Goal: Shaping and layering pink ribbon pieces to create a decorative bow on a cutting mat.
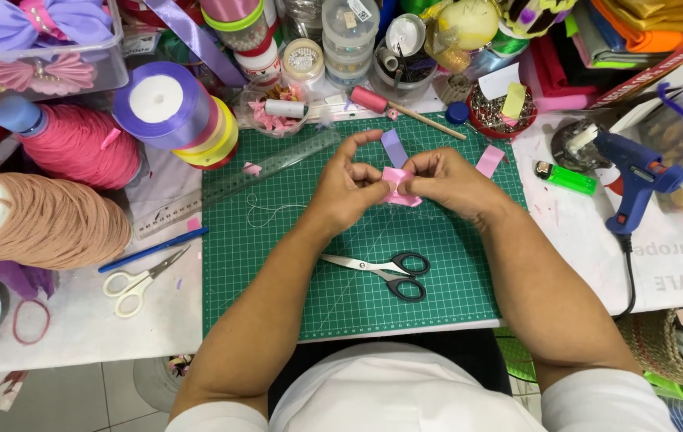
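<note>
Far left: two large cones of thread are laid on the worktop (77, 336), one pink (85, 146) and one tan (45, 220); a purple ribbon spool (161, 102) is stacked on yellow and red ones.
Left of mat: one pair of white-handled scissors (137, 282) and one blue pen (153, 250) are seen beside a clear ruler (237, 180).
Mat: one green cutting mat (277, 264) is spread in the middle; one pair of black-handled scissors (385, 272) is left on it, apart from both hands.
Left hand: the left hand (345, 188) is closed in a pinch on the left edge of the pink ribbon piece (397, 186).
Thing in hand: the pink ribbon piece is held just above the mat's upper middle, between both hands, and is already folded into a small bunched shape.
Right hand: the right hand (449, 182) is pinched on the ribbon's right edge.
Cut strips: two are counted on the mat, one purple (393, 148) behind the hands and one pink (489, 162) to the right; both are judged still unfolded.
Progress: folding is judged under way; no finished piece can be made out on the mat.
Right: one green lighter (565, 178) and one blue glue gun (633, 176) are set on the worktop.
</note>
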